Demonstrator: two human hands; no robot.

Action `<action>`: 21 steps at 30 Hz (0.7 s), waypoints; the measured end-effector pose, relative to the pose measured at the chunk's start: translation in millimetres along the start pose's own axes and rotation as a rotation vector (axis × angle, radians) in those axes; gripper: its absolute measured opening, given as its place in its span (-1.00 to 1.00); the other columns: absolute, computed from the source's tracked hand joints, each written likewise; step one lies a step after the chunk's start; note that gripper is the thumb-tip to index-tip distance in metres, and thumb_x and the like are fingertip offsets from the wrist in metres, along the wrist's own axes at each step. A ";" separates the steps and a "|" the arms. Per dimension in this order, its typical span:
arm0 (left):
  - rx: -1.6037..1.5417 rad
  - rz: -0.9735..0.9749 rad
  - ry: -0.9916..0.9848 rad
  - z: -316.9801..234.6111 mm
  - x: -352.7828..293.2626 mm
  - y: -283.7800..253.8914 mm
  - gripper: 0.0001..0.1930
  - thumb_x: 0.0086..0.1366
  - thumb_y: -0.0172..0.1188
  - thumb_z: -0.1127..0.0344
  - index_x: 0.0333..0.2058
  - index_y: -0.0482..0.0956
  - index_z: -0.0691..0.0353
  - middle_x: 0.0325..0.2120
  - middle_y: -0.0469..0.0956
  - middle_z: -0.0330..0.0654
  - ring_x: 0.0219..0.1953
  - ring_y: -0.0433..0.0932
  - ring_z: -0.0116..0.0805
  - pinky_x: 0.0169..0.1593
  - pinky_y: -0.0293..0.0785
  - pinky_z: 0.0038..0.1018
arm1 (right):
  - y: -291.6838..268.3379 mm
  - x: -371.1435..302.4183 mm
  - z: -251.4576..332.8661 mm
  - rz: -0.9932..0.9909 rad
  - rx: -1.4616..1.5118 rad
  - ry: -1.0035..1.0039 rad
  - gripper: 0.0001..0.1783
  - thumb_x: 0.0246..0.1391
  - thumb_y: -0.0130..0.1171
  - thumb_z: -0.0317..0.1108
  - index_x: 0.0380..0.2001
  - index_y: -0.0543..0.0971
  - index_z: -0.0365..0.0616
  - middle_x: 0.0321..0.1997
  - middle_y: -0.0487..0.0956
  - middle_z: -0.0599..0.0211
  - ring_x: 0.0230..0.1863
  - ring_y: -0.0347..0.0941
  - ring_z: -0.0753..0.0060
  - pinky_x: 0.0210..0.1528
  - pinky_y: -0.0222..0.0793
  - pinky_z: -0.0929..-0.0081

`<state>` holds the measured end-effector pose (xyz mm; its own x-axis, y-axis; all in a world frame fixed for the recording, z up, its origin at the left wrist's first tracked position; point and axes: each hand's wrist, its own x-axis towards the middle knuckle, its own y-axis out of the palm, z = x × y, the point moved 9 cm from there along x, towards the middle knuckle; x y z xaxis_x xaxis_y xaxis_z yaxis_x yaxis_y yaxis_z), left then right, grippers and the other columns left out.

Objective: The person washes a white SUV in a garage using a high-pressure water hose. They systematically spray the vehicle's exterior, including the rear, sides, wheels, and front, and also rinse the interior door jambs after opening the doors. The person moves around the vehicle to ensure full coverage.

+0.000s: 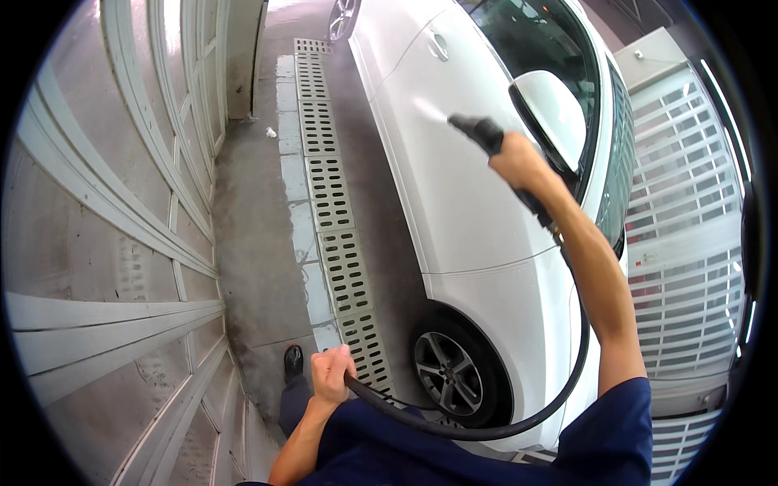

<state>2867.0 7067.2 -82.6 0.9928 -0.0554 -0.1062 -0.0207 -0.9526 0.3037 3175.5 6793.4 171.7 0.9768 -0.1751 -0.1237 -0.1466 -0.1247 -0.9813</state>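
My right hand (520, 164) is wrapped round the grip of a black spray gun (484, 132), held out beside the car's mirror. A white jet leaves its nozzle toward the door of a white car (454, 202). From the gun's lower end a black hose (559, 397) loops down past the front wheel. Low in the view, my left hand (331, 373) is closed round that same hose. The car's side mirror (551, 113) is just right of the gun, and its front wheel (448, 371) stands near my left hand.
A slotted drain grate (331, 190) runs along the floor beside the car. Light-framed panels (113, 243) form a wall on the left. At the right is a white slatted shutter (685, 211). My dark shoe (293, 361) rests on the wet floor (255, 235).
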 end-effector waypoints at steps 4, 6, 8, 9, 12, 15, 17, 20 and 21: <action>-0.018 0.003 -0.046 13.4 -1.3 3.2 -0.44 0.40 -0.09 0.33 -0.85 0.37 0.32 -0.87 0.34 -0.22 -0.75 0.23 -0.33 -0.52 0.16 -0.37 | 123.5 -65.6 -87.7 0.261 0.041 0.143 -0.66 -0.11 0.13 -0.41 -0.29 0.62 -0.48 -0.24 0.62 -0.33 -0.11 0.60 -0.24 -0.06 0.54 0.12; -0.003 0.076 -0.026 16.3 -1.2 18.1 -0.44 0.39 -0.10 0.34 -0.86 0.36 0.31 -0.87 0.35 -0.21 -0.76 0.22 -0.32 -0.52 0.16 -0.36 | 189.9 -122.0 -113.7 0.414 0.076 0.154 -0.68 -0.10 0.15 -0.38 -0.31 0.63 -0.44 -0.25 0.64 -0.27 -0.15 0.61 -0.21 -0.07 0.55 0.11; 0.048 0.177 0.005 10.5 -6.6 45.6 -0.45 0.38 -0.10 0.37 -0.86 0.37 0.30 -0.87 0.37 -0.20 -0.77 0.22 -0.30 -0.52 0.16 -0.34 | 237.5 -198.1 -131.8 0.509 0.152 0.230 -0.67 -0.15 0.13 -0.40 -0.38 0.61 -0.52 -0.29 0.62 -0.34 -0.14 0.59 -0.27 -0.07 0.52 0.05; 0.074 0.241 0.021 6.0 -10.8 66.2 -0.46 0.38 -0.09 0.38 -0.86 0.37 0.29 -0.88 0.37 -0.20 -0.77 0.22 -0.29 -0.52 0.16 -0.34 | 260.9 -243.9 -146.8 0.572 0.165 0.265 -0.68 -0.15 0.17 -0.39 -0.34 0.64 -0.44 -0.23 0.63 -0.31 -0.13 0.61 -0.22 -0.03 0.55 0.07; 0.210 0.499 0.088 11.9 -30.4 124.5 -0.49 0.37 -0.01 0.40 -0.84 0.46 0.26 -0.87 0.40 -0.21 -0.78 0.26 -0.25 -0.52 0.17 -0.35 | 302.8 -394.7 -185.2 0.449 0.406 0.459 -0.58 -0.11 0.16 -0.39 -0.18 0.53 -0.48 -0.23 0.61 -0.35 -0.12 0.58 -0.29 -0.03 0.52 -0.01; 0.318 0.808 0.038 30.7 -74.3 198.1 -0.48 0.40 0.01 0.33 -0.81 0.50 0.26 -0.85 0.41 -0.19 -0.77 0.32 -0.23 -0.51 0.19 -0.33 | 290.6 -541.8 -204.6 0.251 0.633 0.829 -0.55 -0.11 0.19 -0.37 -0.12 0.49 -0.40 -0.36 0.60 -0.33 -0.19 0.55 -0.37 -0.07 0.47 -0.03; 0.343 1.039 0.031 44.9 -114.0 243.1 -0.47 0.42 0.02 0.29 -0.80 0.51 0.25 -0.84 0.42 -0.17 -0.76 0.34 -0.20 -0.50 0.22 -0.32 | 277.7 -648.8 -215.0 0.114 0.636 1.118 -0.53 -0.12 0.21 -0.37 -0.09 0.49 -0.39 -0.30 0.60 -0.35 -0.18 0.55 -0.38 -0.06 0.47 -0.02; 0.374 1.335 0.083 58.5 -171.6 290.6 -0.44 0.44 -0.01 0.24 -0.79 0.53 0.27 -0.84 0.44 -0.15 -0.75 0.35 -0.20 -0.47 0.26 -0.31 | 253.4 -784.3 -212.1 0.002 0.642 1.533 -0.54 -0.17 0.21 -0.38 -0.15 0.51 -0.43 -0.28 0.60 -0.36 -0.13 0.56 -0.35 -0.08 0.49 0.03; 0.364 1.423 0.102 63.9 -191.7 304.5 -0.44 0.45 -0.01 0.25 -0.79 0.52 0.27 -0.84 0.44 -0.17 -0.76 0.35 -0.22 -0.47 0.26 -0.32 | 255.7 -825.8 -210.0 -0.013 0.574 1.629 -0.55 -0.18 0.20 -0.39 -0.17 0.51 -0.43 -0.30 0.60 -0.35 -0.14 0.56 -0.35 -0.08 0.49 0.03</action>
<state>2662.9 6768.7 -30.2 0.1147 -0.9832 0.1422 -0.9778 -0.1370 -0.1584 2298.6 6701.1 53.9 -0.2258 -0.9519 -0.2073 0.2833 0.1395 -0.9488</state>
